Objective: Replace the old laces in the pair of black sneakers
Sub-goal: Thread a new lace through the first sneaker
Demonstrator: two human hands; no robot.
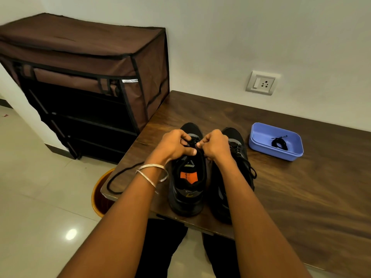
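The black sneakers stood side by side, touching, near the front edge of the wooden table (301,197) — the left sneaker (187,189) with an orange insole label, the right sneaker (236,157) partly hidden behind the forearm. A loose black lace (118,177) trailed across the table's left corner. The left hand (173,146) and right hand (213,144) were both curled, pinching lace over the left sneaker's eyelets. Farther right sat a blue plastic tray (259,139) — a coiled black lace (279,142) inside.
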